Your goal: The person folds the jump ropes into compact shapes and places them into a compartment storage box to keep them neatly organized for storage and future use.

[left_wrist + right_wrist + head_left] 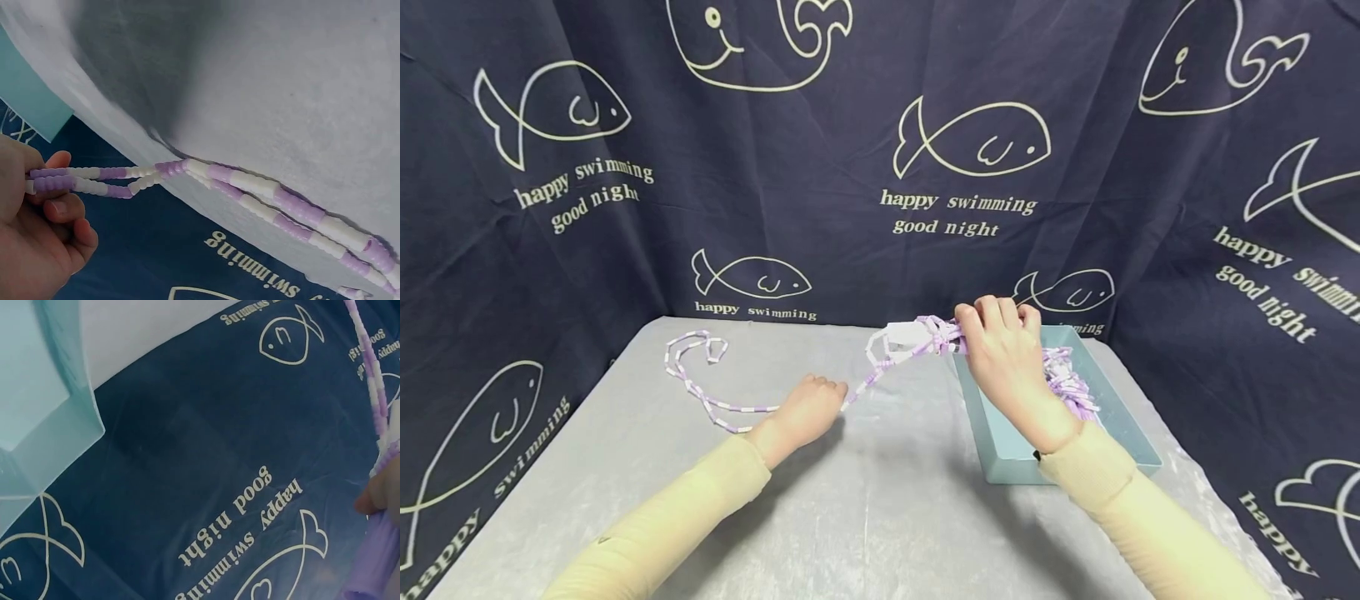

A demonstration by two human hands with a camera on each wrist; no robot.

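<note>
Rope (pixel 300 208) spans table (pixel 865 517), doubled length lying at left, bundle (pixel 934 336) near box (pixel 1018 472). Right hand (pixel 1007 354) grasps bundle; left hand (pixel 805 410) curls round two strands (pixel 112 172). Judged step: working strands between hands, gathering or paying out unclear. Next move likely calls for firm right hold, left guiding slack.

Bench (pixel 865 533); curtain (pixel 835 167) behind. Right side of bench: tray (pixel 1015 472), rope pile (pixel 1072 385) within. Left side: looped end of jump rope (pixel 300 207), running rightward through left hand (pixel 808 408) to right hand (pixel 1007 342), near tray.
</note>
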